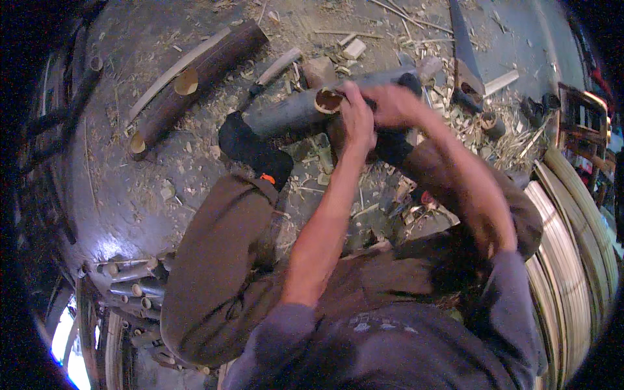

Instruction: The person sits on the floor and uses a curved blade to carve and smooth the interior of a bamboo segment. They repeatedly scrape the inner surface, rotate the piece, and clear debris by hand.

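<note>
**Head view: both hands at the mouth of a bamboo pole**

Nearest me, bent knees brace the work. At centre, my left hand is clamped on the rim of the dark bamboo pole, steadying its open end. My right hand sits just beside; its fingers are blurred, cannot tell. Cut bamboo sections lie toward 11 o'clock, a saw toward 1 o'clock.

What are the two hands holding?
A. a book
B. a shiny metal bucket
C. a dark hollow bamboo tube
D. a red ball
C: the left hand and right hand both grip a dark bamboo tube, and its open, hollow end shows right by the left hand.
</note>
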`<control>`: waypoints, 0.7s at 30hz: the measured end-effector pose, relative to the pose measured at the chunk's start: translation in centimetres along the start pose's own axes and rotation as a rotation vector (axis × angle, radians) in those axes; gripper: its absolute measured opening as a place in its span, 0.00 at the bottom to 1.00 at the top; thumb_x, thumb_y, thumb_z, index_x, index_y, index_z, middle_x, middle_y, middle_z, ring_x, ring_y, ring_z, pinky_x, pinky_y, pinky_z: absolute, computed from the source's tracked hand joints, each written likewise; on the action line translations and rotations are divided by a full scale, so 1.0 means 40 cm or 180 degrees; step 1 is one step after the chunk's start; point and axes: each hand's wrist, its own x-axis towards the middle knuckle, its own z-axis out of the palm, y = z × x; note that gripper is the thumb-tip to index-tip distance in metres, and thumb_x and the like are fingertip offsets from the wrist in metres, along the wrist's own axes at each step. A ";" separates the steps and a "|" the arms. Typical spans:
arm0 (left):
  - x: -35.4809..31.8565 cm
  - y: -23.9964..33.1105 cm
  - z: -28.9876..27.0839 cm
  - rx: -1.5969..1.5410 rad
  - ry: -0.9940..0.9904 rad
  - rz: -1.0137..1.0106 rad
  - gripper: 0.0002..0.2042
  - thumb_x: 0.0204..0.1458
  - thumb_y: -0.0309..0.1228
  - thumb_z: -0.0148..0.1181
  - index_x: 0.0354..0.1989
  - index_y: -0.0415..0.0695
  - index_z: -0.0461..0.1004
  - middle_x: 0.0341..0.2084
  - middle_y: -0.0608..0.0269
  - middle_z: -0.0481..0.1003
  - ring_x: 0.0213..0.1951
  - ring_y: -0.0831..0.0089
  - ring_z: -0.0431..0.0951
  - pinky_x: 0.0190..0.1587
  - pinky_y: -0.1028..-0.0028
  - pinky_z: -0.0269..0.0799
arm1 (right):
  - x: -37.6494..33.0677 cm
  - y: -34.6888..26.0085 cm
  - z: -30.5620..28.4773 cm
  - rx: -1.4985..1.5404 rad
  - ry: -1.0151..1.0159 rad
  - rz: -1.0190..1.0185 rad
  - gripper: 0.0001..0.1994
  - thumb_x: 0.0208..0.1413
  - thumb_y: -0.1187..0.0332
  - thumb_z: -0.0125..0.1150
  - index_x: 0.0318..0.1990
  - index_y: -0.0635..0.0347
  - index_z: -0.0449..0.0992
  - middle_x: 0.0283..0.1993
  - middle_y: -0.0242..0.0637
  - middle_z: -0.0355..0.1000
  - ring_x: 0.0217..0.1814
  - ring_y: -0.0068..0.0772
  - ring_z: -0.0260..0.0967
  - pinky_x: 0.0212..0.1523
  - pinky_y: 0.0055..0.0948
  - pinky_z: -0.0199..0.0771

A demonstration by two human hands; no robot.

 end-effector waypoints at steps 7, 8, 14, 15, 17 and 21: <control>0.029 -0.018 -0.053 0.0368 -0.0439 0.0098 0.43 0.52 0.64 0.39 0.50 0.25 0.65 0.47 0.34 0.69 0.49 0.49 0.71 0.49 0.58 0.66 | 0.044 0.084 0.126 0.0606 0.0275 -0.0768 0.32 0.48 0.64 0.59 0.63 0.53 0.59 0.55 0.49 0.68 0.56 0.45 0.68 0.53 0.40 0.67; 0.010 -0.010 -0.105 0.1215 -0.0523 0.0361 0.44 0.51 0.64 0.39 0.48 0.23 0.67 0.45 0.32 0.70 0.48 0.48 0.73 0.48 0.58 0.67 | 0.025 0.083 0.178 0.1018 0.0478 -0.0819 0.33 0.48 0.64 0.59 0.64 0.53 0.57 0.58 0.49 0.66 0.57 0.43 0.67 0.54 0.38 0.66; 0.038 0.078 -0.284 0.3094 -0.1095 0.0640 0.42 0.48 0.63 0.47 0.37 0.22 0.72 0.34 0.29 0.73 0.45 0.47 0.75 0.46 0.59 0.68 | 0.043 -0.157 0.361 0.2842 0.1923 -0.0101 0.33 0.50 0.64 0.60 0.64 0.58 0.56 0.58 0.48 0.66 0.59 0.42 0.65 0.57 0.34 0.63; 0.068 0.099 -0.323 0.3006 -0.1466 0.0579 0.40 0.48 0.62 0.48 0.37 0.26 0.74 0.33 0.33 0.75 0.43 0.50 0.77 0.45 0.60 0.69 | 0.067 -0.207 0.372 0.2915 0.2216 0.0199 0.33 0.51 0.64 0.60 0.65 0.57 0.55 0.58 0.46 0.66 0.58 0.41 0.65 0.57 0.34 0.63; 0.128 0.132 -0.391 0.2006 -0.1553 0.1025 0.24 0.55 0.50 0.52 0.42 0.37 0.75 0.33 0.58 0.77 0.33 0.69 0.74 0.38 0.67 0.70 | 0.105 -0.289 0.369 0.3919 0.2348 0.0553 0.36 0.54 0.60 0.55 0.69 0.50 0.47 0.59 0.43 0.63 0.52 0.41 0.66 0.56 0.36 0.64; 0.166 0.206 -0.363 0.1265 -0.1074 0.1488 0.12 0.55 0.37 0.50 0.40 0.40 0.70 0.33 0.55 0.76 0.38 0.60 0.76 0.40 0.61 0.70 | 0.231 -0.269 0.244 0.6574 0.2594 0.1238 0.19 0.55 0.59 0.50 0.51 0.57 0.61 0.40 0.40 0.67 0.36 0.38 0.68 0.39 0.41 0.73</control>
